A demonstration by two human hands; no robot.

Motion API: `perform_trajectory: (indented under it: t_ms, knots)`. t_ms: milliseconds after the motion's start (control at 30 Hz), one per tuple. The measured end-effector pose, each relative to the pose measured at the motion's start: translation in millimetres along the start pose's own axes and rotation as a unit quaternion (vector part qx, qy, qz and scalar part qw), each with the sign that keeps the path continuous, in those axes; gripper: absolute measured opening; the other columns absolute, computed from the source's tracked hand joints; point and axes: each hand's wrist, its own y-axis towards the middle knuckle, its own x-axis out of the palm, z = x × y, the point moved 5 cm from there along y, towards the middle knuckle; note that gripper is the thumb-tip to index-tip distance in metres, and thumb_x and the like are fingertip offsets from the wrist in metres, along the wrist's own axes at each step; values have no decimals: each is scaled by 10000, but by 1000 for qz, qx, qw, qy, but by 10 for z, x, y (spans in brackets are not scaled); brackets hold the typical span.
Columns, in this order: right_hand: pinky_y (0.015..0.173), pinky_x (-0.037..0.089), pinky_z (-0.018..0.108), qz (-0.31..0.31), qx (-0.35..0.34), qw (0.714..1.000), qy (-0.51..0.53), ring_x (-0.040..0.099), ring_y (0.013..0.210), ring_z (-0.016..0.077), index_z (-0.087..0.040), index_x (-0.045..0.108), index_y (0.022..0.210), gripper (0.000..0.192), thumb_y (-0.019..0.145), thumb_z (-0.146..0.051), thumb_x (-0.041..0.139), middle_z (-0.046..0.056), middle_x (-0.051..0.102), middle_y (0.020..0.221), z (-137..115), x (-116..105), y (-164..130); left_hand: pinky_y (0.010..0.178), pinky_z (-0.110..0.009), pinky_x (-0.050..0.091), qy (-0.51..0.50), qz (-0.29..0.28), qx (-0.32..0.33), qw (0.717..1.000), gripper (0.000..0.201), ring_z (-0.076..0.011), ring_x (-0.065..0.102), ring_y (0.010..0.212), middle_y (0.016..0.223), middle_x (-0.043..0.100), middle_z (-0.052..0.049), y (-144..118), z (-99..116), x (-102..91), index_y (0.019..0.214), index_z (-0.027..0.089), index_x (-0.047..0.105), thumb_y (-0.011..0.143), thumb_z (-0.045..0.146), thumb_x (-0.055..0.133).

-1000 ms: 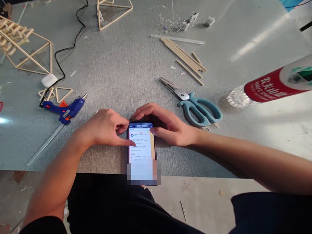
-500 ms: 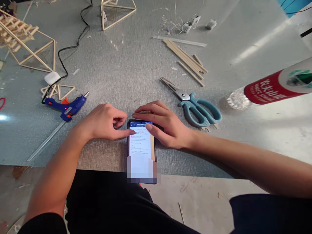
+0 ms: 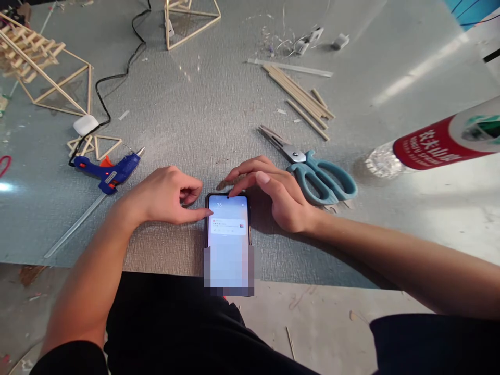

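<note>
Flat on the table, both hands rest loose on phone point(image 3: 228, 224); bottle point(image 3: 433, 146) lies nearby.

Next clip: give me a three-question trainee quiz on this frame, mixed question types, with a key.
1. True or false: the left hand holds the glue gun.
2. Which tool lies just right of the right hand? A) scissors B) pliers C) knife
3. What lit thing on the table do both hands touch?

Key: 1 false, it lies apart to the left. 2 A. 3 the phone.
</note>
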Motion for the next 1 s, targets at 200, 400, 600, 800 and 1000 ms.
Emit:
perform_trajectory:
  t_ms: [200,400,600,800,1000]
  knots:
    - [1076,438,538,9,20,1000,18,617,1094,262,-242,823,810,631,1120,-437,309,76,752,1148,46,0,-4,532,-272,263,0,-3,0,1000,514,-84,303,523,542,392,82,-2,-2,10,626,183,458,816,494,820]
    - [1077,457,550,-53,-22,998,-15,583,1186,270,-248,847,842,556,1108,-342,368,82,729,1286,-29,45,-4,540,-271,252,-2,-5,0,1000,542,-85,284,536,549,379,80,-13,-2,11,633,182,442,821,527,815]
    - [1087,453,558,40,58,997,-31,584,1168,276,-249,834,846,596,1112,-431,332,75,732,1266,99,-8,-1,536,-270,247,-8,-3,4,1000,576,-83,272,536,553,349,81,-7,21,14,626,180,410,799,520,841]
    - [1045,450,508,66,72,995,-2,615,1107,262,-250,820,816,606,1111,-455,332,60,759,1144,131,-26,0,520,-267,229,-14,4,11,1000,611,-79,242,527,540,314,84,3,45,12,608,174,387,787,527,852]
    - [989,455,497,56,53,997,7,621,1050,258,-243,766,671,630,1103,-360,323,64,764,1053,102,-23,-4,517,-277,233,3,7,8,1000,604,-74,247,507,513,327,90,12,69,35,598,172,411,764,525,872]
